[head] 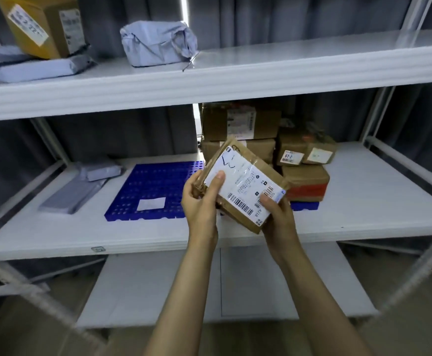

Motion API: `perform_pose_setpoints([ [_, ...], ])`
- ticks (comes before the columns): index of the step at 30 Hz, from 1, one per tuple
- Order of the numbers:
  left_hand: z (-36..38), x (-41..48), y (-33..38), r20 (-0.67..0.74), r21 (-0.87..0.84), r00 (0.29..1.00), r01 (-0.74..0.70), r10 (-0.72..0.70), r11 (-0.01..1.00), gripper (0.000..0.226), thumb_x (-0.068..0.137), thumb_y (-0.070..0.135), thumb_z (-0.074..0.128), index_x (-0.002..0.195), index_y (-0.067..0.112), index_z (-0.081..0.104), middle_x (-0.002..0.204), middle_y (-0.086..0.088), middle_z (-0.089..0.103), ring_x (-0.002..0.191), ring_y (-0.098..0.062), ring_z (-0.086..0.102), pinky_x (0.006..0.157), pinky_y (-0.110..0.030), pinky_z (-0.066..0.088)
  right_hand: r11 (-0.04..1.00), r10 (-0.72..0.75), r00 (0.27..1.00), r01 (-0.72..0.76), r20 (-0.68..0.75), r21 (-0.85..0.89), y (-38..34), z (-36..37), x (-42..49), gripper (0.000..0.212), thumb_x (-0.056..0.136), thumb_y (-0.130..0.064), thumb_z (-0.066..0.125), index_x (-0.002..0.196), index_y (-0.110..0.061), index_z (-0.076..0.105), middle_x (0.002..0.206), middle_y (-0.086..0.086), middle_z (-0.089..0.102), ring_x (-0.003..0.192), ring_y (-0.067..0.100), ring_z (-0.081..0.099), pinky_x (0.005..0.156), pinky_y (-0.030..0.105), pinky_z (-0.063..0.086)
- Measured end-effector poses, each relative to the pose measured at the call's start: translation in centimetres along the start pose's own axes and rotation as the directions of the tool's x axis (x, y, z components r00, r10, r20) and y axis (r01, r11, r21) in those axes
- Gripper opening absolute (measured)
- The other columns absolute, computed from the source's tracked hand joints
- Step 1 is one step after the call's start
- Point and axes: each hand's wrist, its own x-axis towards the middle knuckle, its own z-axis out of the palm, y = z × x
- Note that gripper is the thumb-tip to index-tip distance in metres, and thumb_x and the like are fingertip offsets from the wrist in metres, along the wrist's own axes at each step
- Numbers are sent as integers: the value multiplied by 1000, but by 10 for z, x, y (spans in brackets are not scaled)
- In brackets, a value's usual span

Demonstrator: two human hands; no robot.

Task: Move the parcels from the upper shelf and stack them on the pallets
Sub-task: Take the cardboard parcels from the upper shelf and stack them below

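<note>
Before white shelving (235,80), parcel (245,181) clasped by left hand (202,201), right hand (278,217); long axis sloping down-right.

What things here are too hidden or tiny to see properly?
Head view, held parcel: label print too tiny to read.
Head view, right blue pallet: mostly hidden by stacked boxes.
Head view, grey bags on the upper shelf: cut off by the left edge.

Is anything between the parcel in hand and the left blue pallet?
Nothing visible blocks it. The parcel hangs just right of the blue pallet, whose visible top shows only a white slip.
</note>
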Motion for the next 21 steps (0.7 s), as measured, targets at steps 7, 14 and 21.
perform_pose_setpoints([
  [7,-18,18,-31,-28,48,991,130,-129,990,57,78,24,76,128,13,50,113,-7,69,93,-17,72,74,-32,59,988,54,996,-64,-76,-138,4,-24,23,41,83,-6,69,122,-7,58,103,2,74,93,18,71,68,28,57],
  [14,-39,30,-54,-4,314,974,218,-228,924,70,63,33,84,120,7,53,115,-9,68,98,-20,67,78,-28,53,957,6,996,-30,-84,-288,2,-27,45,27,84,-9,70,108,-21,65,102,-2,72,88,11,72,67,21,57],
  [21,-42,35,-79,108,349,963,196,-247,916,84,55,34,84,128,16,47,121,-4,66,110,-20,63,89,-39,56,930,-32,999,40,26,-366,3,-33,63,30,88,-12,66,115,-25,65,105,-8,71,93,9,69,67,19,55],
])
